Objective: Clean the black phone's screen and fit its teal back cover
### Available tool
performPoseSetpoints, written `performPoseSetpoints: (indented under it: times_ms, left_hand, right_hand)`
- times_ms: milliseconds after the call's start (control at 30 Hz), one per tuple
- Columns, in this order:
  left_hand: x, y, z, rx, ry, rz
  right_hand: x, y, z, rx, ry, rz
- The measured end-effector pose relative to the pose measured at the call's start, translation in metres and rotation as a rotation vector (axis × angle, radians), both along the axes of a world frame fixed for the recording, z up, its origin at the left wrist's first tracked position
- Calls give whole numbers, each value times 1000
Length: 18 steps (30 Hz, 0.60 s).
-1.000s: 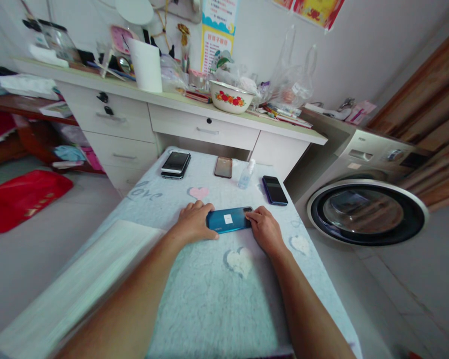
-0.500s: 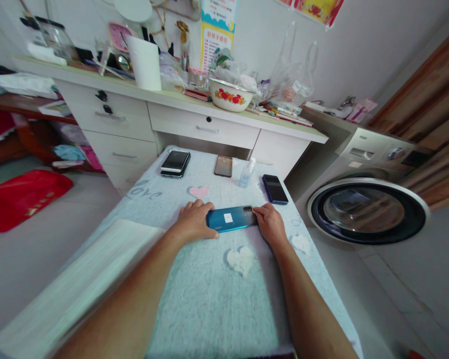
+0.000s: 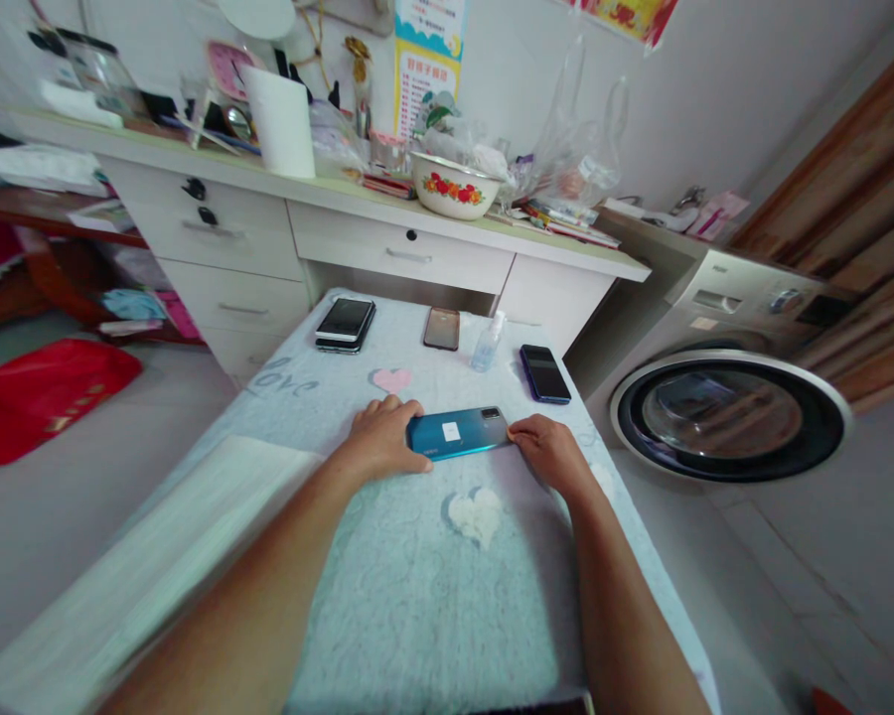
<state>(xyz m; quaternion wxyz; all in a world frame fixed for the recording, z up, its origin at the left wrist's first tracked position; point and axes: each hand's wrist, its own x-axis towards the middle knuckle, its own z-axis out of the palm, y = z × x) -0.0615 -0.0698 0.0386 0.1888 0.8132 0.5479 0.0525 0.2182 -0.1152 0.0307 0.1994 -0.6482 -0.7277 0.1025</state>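
A blue smartphone [image 3: 468,434], back side up with a small white label, lies across the cloth-covered table. My left hand [image 3: 388,437] is closed around its left end, thumb on the near edge and fingers at the far edge. At the other end, my right hand [image 3: 549,447] pinches at the near right corner, below the camera bump; its fingertips are pressed together there. Beyond the phone are a brown phone case [image 3: 442,329], a clear spray bottle [image 3: 487,344] and a dark phone [image 3: 545,373]. Farther left sits a stack of phones [image 3: 346,324].
Behind the table [image 3: 417,616] stands a white desk [image 3: 402,246] with an enamel bowl [image 3: 456,187] and a paper roll [image 3: 277,124] on top. To the right is a washing machine [image 3: 722,417]. A red bag [image 3: 52,397] lies on the floor at left.
My right hand's fingertips have slid from the phone's far right side, by the camera, down to its near right corner. The left hand keeps its grip on the left end.
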Motion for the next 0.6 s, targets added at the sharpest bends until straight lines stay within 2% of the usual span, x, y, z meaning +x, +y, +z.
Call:
performPoseSetpoints:
  times_ms: [200, 433, 600]
  left_hand:
    - [0, 1, -2, 4, -1, -2]
    - [1, 0, 2, -6, 7, -1]
    - [-1, 0, -1, 10, -1, -1]
  right_hand:
    - [0, -4, 6, -51, 61, 0]
    - [-8, -7, 10, -48, 21, 17]
    - [-17, -9, 13, -39, 5, 56]
